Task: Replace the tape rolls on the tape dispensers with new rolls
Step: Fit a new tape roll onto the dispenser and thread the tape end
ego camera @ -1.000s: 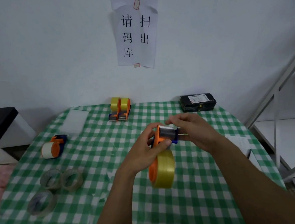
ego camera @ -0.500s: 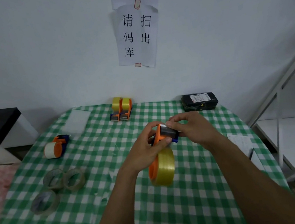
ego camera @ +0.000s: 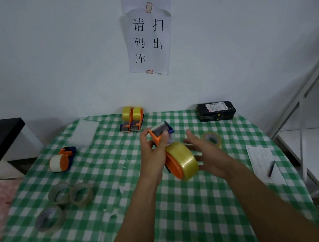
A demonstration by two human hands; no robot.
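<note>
The left grip [ego camera: 152, 152] curls round the orange frame of a dispenser [ego camera: 172, 164], held above the middle of the tabletop [ego camera: 190, 229]. The right grip [ego camera: 207, 155] is spread, fingers straight, just beside the yellow roll [ego camera: 186, 159] seated on the hub; whether it touches is unclear. That roll looks fat and glossy, so this swap seems all but done. At the far edge two dispensers [ego camera: 132, 118] stand side by side with equally full yellow rolls, likely finished. Near the left edge a fourth dispenser [ego camera: 62, 160], orange and blue, carries a white roll and is probably left to do. Three thin, cloudy rings [ego camera: 50, 228] lie toward the near-left corner and another ring [ego camera: 218, 140] lies behind the right grip, all seemingly spent. The cloth is a soft green-and-white check.
</note>
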